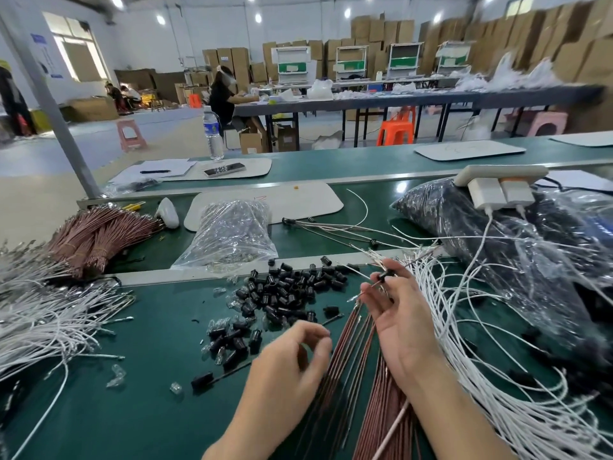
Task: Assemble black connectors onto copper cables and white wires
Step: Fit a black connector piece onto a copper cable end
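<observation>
Left hand (292, 356) beside cables (353, 356); connector (384, 277) in right hand (399, 318)

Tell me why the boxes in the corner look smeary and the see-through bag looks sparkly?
Head view: the cardboard boxes are smeared by blur near the frame's edge; the ceiling lights glint off the crinkly clear bag; the black connectors look sharp.

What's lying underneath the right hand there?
Beneath the right hand, copper cables lie on the table, with white wires beside them. The stretch under the palm and wrist is covered. The fingertips pinch a black connector.
</observation>
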Demonstrator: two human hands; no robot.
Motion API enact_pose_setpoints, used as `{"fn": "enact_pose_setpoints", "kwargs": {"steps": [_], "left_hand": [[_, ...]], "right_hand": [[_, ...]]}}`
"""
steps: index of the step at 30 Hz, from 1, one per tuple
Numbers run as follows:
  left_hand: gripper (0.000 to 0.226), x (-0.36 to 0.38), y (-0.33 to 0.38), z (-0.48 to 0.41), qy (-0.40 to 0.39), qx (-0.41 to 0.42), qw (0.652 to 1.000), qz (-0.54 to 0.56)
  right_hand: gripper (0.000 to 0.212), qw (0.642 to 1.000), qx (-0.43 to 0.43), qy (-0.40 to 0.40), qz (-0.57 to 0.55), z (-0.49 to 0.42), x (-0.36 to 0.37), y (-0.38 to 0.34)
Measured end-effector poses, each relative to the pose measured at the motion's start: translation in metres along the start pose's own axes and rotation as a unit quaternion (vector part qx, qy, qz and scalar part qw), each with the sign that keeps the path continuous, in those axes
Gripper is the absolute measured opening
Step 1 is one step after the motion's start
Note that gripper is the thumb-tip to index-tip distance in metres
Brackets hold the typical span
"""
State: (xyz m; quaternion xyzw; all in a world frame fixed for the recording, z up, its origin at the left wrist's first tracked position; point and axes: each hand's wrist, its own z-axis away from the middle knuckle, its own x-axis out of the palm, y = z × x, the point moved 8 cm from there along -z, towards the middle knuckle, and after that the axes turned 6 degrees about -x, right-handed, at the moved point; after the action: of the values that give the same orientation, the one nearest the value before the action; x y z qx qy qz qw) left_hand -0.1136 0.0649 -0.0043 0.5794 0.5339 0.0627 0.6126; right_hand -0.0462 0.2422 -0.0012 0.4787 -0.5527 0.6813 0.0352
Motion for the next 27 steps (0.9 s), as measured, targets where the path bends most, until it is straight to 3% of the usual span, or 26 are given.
{"fn": "enact_pose_setpoints", "kwargs": {"steps": [2,5,11,20,27], "left_hand": [[0.035,0.014,0.010,0.005,-0.020,0.057,0.989,-0.132],[0.060,0.031,0.008,0.005,-0.061,0.061,0.968,-0.234],[0.030,0.030,0.004,-0.001,-0.062,0.038,0.966,-0.250],[0.024,0.029,0.007,0.000,-0.100,0.040,0.968,-0.226],[0.025,0.031,0.033,-0.008,-0.048,0.046,0.981,-0.184]], "right_hand": [[0.028,1.000,-0.019,0.016,0.005,-0.004,-0.008,-0.007],[0.029,0.998,-0.037,0.042,-0.009,-0.008,-0.018,-0.014],[0.026,0.997,-0.027,0.066,-0.024,-0.012,-0.027,-0.011],[0.018,0.997,-0.031,0.066,-0.007,-0.017,-0.024,-0.012],[0.024,0.983,-0.122,0.132,-0.037,-0.023,-0.045,-0.047]]}}
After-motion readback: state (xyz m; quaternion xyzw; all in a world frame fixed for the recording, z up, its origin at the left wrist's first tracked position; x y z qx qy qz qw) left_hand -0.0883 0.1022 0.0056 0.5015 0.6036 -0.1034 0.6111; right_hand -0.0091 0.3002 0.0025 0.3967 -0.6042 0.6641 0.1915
